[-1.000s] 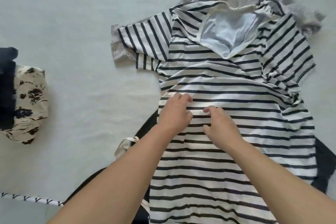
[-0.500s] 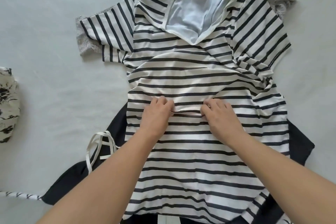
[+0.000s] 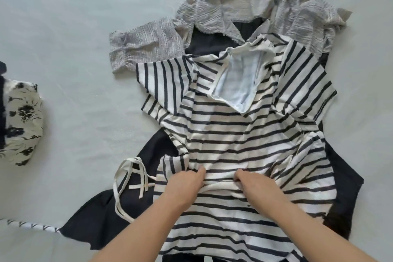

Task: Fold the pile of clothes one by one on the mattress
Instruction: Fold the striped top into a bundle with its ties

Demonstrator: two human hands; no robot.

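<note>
Both hands, left hand [image 3: 187, 185] and right hand [image 3: 256, 187], now pinch gathered cloth at the middle of the striped shirt [image 3: 234, 134], which has been dragged nearer across the dark garment [image 3: 131, 204] on the mattress [image 3: 63, 27], likely separating it for folding.

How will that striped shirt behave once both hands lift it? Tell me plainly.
Likely floppy: the striped shirt already bunches into folds where the left hand and right hand pinch it. Probably light, since thin fabric gathers easily. It may drag over the dark garment beneath rather than catch on it.
</note>
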